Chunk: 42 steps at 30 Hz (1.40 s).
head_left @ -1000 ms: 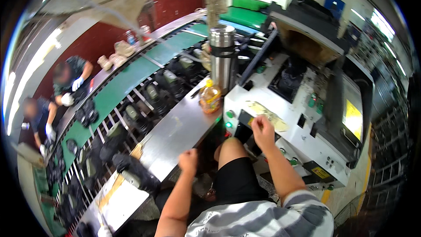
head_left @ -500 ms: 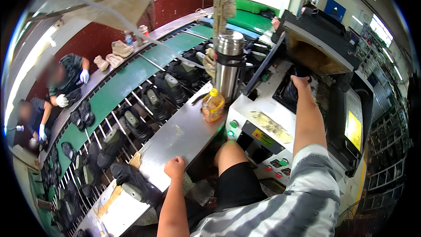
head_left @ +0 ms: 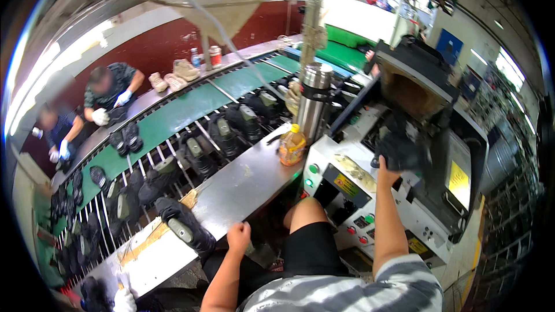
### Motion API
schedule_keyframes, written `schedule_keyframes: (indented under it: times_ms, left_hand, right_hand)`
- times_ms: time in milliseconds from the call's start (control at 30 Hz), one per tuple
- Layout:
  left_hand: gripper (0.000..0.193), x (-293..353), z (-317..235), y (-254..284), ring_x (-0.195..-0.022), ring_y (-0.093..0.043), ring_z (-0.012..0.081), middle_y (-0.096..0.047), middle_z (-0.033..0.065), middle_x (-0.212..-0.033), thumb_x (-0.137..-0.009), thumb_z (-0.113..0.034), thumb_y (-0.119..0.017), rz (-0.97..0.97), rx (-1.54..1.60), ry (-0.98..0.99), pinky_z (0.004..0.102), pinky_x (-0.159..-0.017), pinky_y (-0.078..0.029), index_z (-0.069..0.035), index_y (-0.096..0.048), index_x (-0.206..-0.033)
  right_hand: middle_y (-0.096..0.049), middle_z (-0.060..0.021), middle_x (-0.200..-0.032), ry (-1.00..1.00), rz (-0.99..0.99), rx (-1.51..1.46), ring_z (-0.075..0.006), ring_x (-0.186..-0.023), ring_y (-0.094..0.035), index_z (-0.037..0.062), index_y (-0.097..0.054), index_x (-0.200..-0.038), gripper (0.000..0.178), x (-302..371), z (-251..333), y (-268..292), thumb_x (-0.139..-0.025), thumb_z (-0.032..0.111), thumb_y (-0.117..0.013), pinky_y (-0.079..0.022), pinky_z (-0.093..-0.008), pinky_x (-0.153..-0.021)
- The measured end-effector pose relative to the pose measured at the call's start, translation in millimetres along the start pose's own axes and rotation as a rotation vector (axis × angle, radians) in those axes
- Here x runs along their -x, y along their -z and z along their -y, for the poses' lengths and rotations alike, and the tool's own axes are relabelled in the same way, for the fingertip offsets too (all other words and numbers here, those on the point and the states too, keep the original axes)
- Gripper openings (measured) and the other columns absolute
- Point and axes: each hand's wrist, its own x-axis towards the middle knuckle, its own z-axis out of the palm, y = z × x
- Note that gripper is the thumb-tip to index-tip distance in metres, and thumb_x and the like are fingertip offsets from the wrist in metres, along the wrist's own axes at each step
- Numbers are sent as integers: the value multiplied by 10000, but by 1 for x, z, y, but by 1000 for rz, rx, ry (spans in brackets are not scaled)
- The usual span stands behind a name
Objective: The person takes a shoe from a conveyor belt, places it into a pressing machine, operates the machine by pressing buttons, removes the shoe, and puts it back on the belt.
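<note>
My right hand [head_left: 389, 173] grips a black shoe [head_left: 400, 147], lifted over the front of a white machine [head_left: 324, 149] whose dark hood [head_left: 413, 75] stands raised. Motion blurs the shoe somewhat. Curled into a fist, my left hand [head_left: 238, 236] hovers by the edge of the metal worktop [head_left: 231, 188], with nothing visible in it. Close to it, another black shoe [head_left: 185, 228] lies with its grey-green heel part toward me on the worktop's near end.
A steel thermos [head_left: 314, 101] and a yellow-capped bottle [head_left: 292, 145] stand beside the machine. Black shoes line the roller rack [head_left: 173, 156] along a green conveyor [head_left: 179, 107]. Two people work across it. A gloved hand [head_left: 124, 300] shows at the lower left.
My right hand has drawn the black shoe out from under the hood, toward me. My left hand stays a fist by the worktop. A gloved hand has come into view at lower left.
</note>
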Motion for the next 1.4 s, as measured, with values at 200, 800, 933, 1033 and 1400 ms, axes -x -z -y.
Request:
schedule_keyframes:
  times_ms: [200,800,933,1033,1400]
  left_hand:
    - [239,132,44,130,-773,-673,299,-690,122,-798,-837,-294,-675,570,-77,-93,391,-720,-534,-59,-708,-804]
    - [1035,120,-94,248,-1324,-441,349,-438,213,-1418,-503,-207,-607,-207,1474,-19,411,-1139,-330,23,-292,-1461]
    - [992,139,-62,291,-1273,-482,363,-467,203,-1380,-521,-174,-604,-545,1282,41,428,-1104,-374,-25,-318,-1458]
    - [935,140,-3,313,-1139,-549,305,-503,142,-1278,-563,-13,-554,-582,1031,252,373,-935,-492,-69,-327,-1468]
    - [910,55,64,266,-1127,-537,253,-514,134,-1301,-562,49,-595,-456,484,395,307,-942,-445,-86,-404,-1442]
  right_hand:
    - [-559,-114,-1326,-261,400,-484,-247,-1146,-552,-45,-554,-1263,541,72,72,55,-800,125,-776,-407,-371,-1035]
    - [-481,-123,-1397,-370,2500,-683,-218,-1303,-427,-24,-412,-1406,530,309,341,3,-1021,335,-471,-318,-338,-1097]
    - [-509,-227,-1332,386,2030,-616,-354,-1260,-483,26,-307,-1458,791,385,374,-29,-838,325,-697,-349,-399,-1086]
    - [-432,-235,-1421,560,1697,-458,-402,-1307,-431,87,-195,-1514,1040,442,383,-76,-680,314,-772,-349,-447,-1097]
    - [-440,-266,-1378,-48,1656,-212,-401,-1294,-430,46,-280,-1426,1009,530,372,-101,-589,200,-824,-365,-420,-1090]
